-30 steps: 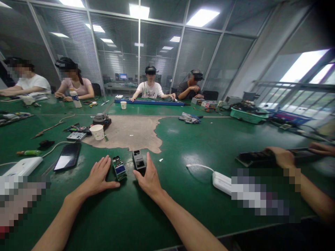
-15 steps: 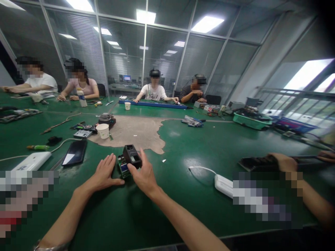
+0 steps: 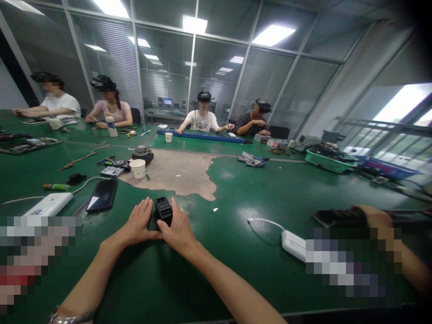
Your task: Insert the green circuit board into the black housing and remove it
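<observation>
A small black plastic casing (image 3: 164, 209) with slots in its top sits on the green table in front of me. My right hand (image 3: 178, 229) is closed around its right side, thumb at the near edge and fingers along the far right. My left hand (image 3: 137, 222) lies to the left of the casing with its fingers stretched out and its thumb pointing to the right hand's thumb. Whether the left fingers touch the casing I cannot tell. No circuit board shows around or under the casing now.
A phone (image 3: 101, 195), a white power bank (image 3: 49, 204) and a paper cup (image 3: 137, 168) are on the left. Brown sheet material (image 3: 182, 175) lies beyond my hands. At right are another white block with a cable (image 3: 293, 245) and a co-worker's hand (image 3: 378, 218). Several people sit opposite.
The black casing has come down and left from a tilted position, over the green circuit board that showed beside it, which is now hidden. My right hand moved left with it.
</observation>
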The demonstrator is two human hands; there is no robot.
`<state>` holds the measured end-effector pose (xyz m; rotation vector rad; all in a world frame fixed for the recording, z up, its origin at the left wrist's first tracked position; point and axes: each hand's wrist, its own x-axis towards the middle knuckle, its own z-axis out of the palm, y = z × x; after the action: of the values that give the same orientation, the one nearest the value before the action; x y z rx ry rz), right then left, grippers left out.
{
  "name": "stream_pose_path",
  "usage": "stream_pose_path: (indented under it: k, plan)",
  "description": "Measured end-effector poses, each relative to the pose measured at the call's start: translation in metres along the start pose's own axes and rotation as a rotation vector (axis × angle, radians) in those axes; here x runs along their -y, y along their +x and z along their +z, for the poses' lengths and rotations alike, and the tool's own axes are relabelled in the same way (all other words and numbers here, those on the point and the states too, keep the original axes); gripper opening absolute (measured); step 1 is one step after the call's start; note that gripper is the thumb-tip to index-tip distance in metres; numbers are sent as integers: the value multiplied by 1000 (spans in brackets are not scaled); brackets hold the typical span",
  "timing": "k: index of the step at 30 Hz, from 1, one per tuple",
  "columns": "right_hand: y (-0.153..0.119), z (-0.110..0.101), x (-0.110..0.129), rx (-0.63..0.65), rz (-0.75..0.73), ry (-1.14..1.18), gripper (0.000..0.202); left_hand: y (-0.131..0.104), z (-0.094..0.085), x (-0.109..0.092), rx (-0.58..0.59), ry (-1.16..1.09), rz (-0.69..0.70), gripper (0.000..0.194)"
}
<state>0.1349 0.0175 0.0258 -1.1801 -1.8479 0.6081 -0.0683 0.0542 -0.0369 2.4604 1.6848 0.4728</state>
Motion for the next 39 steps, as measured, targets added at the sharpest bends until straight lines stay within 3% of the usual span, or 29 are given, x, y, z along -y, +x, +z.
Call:
stream_pose_path:
  k: [11,19,24,29,34,39]
  plan:
    - [-10,5,-21,-12,-34,9,100,-1,-6,-4,27,36,-25,127]
    - [-22,14,-28,-27,-51,62,85,0,-7,-6,65,53,-40,122]
    - [-12,2,-13,-62,16,109,79,0,-3,-2,46,46,-38,122]
    - [0,-21,-7,-149,-44,127,75,1,-2,-1,75,71,-40,123]
    - [2,-44,-23,-134,-39,50,71,2,-8,-9,97,89,-62,121]
    - [-9,-48,-46,-116,47,-38,70,1,-11,-14,89,87,-31,121]
